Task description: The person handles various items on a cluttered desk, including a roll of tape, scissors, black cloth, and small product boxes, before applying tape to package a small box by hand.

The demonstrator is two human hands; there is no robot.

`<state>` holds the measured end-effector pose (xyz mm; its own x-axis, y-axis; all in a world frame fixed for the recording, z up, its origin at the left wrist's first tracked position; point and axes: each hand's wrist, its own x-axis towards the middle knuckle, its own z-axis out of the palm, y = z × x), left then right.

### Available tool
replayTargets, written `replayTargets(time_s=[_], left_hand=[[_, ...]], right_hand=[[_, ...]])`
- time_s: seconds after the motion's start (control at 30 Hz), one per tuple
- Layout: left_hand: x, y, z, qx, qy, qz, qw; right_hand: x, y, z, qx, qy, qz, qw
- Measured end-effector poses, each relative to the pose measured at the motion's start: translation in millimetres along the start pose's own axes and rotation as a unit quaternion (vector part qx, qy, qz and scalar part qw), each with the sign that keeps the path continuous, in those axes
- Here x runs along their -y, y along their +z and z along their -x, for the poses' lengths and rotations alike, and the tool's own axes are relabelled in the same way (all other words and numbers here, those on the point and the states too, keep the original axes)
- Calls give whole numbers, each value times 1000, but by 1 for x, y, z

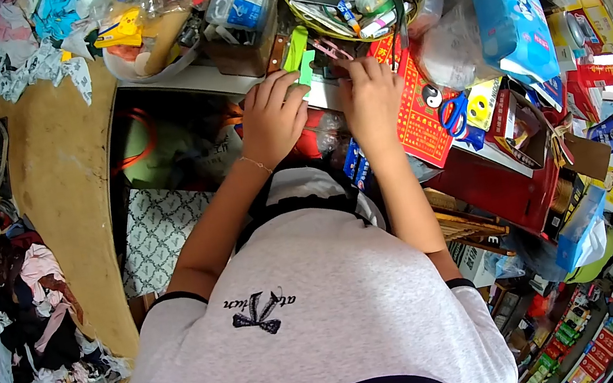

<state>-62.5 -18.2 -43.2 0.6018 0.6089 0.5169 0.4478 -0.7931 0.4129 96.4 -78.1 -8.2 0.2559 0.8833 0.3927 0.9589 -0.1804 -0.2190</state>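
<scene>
My left hand is over the table's front edge, its thumb and fingertips closed at the side of a small light green piece of paper. A brighter yellow-green strip lies just beyond that paper. To the right, my right hand has its fingers curled downward over the white tabletop. A slim pink object shows just past its fingertips; its kind is unclear. What the right fingers hold, if anything, is hidden. A red printed sheet lies beside the right hand.
Blue-handled scissors lie at the right. A round basket of small items, a white tub and a blue package crowd the far side. A brown board and a cloth pile are at left.
</scene>
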Motion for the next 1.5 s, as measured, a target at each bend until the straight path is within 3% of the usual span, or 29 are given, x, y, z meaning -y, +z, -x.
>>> replayTargets(time_s=[0.13,0.3,0.5,0.7,0.9,1.0,1.5], left_hand=[[-2,4,-3,1,19,-6,1000],[1,7,-3,4,26,-41,999],[4,10,-6,-5,29,-46,998],[3,7,-6,-7,10,-35,999],[1,3,-7,-10,-18,-17,1000],[1,2,-6,-21,-20,-10,1000],[5,4,-3,-22,-12,-23,999]], right_hand=[[-11,10,-5,46,-10,142,989],[-7,15,-7,57,-1,153,987],[-10,17,-7,49,-30,132,989],[-7,20,-7,110,-68,134,983],[-1,13,-10,43,-198,14,979],[3,10,-13,60,-231,5,971],[-3,22,-19,68,-254,4,965]])
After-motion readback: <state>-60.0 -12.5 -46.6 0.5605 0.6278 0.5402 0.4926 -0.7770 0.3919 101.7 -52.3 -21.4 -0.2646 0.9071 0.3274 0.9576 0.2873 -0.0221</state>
